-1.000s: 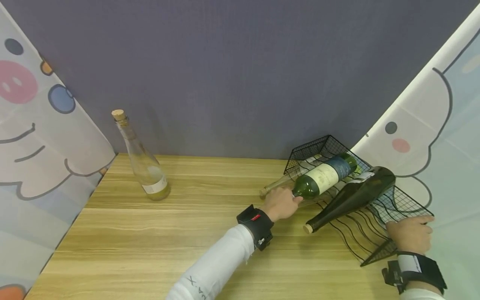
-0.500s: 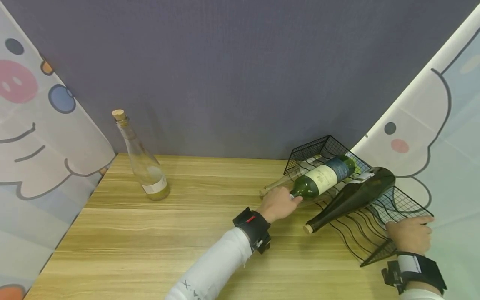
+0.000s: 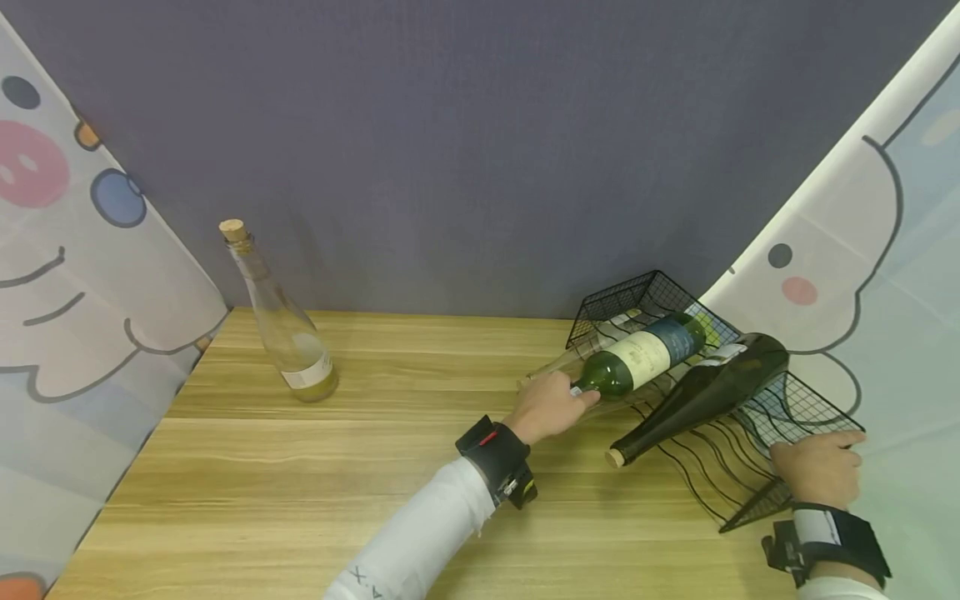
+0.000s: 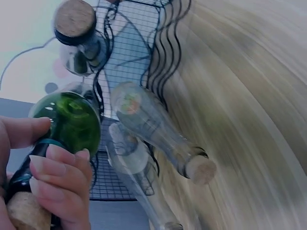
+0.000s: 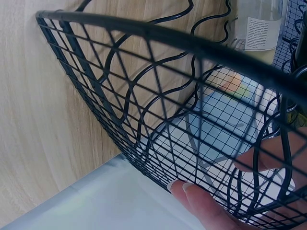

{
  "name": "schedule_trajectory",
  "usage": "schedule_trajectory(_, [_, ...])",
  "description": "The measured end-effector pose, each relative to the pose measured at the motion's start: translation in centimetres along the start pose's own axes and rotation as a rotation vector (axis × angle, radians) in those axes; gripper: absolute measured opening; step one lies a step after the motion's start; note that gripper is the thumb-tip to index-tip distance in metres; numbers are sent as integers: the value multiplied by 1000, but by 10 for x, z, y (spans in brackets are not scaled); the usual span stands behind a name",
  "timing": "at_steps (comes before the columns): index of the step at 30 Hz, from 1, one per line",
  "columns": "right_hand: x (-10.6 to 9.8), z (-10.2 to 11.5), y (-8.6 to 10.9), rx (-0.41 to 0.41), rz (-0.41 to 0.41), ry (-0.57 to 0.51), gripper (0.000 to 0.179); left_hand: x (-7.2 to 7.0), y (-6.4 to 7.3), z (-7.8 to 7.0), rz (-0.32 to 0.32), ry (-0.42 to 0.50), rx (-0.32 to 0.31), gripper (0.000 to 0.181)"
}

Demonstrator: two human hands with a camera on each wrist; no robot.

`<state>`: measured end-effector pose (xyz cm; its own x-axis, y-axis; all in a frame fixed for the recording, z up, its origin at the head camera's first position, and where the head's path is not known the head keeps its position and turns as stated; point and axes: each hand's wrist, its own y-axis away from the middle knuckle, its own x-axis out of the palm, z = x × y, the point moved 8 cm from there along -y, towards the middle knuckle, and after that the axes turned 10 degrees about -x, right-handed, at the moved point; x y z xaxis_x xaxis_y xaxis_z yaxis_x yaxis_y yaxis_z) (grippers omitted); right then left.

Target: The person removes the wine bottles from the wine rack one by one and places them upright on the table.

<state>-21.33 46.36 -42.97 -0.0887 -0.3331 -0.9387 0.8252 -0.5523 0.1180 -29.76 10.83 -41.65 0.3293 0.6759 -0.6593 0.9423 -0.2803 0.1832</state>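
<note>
My left hand (image 3: 549, 407) grips a green wine bottle (image 3: 637, 358) by its neck, low over the black wire wine rack (image 3: 617, 302). In the left wrist view the fingers curl round that neck, with a cork (image 4: 29, 211) showing below them. My right hand (image 3: 816, 471) holds the rack's near right end; through the mesh in the right wrist view its fingers (image 5: 204, 203) show on either side of the wire. A dark corked bottle (image 3: 720, 392) lies slanted across the rack, beside the green one. Beneath are two clear corked bottles, one (image 4: 153, 120) crossing near the other (image 4: 136, 172).
A clear corked bottle (image 3: 303, 358) with a white label stands upright at the left of the wooden table (image 3: 300, 500). Behind rises a grey partition (image 3: 420, 167). Printed cloths hang at both sides, the right cloth (image 3: 832, 250) close to the rack.
My left hand has drawn the green bottle slightly toward the lower left, along its length. The right hand and the rack have stayed almost still.
</note>
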Motion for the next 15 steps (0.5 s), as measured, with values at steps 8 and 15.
schedule_trajectory(8, [1,-1,-1,-5,0,3,93,-6,3,-2,1,0,-32,52])
schedule_trajectory(15, [0,-1,-2,-16,-8,-2,94,-9,5,0,9,52,-49,49])
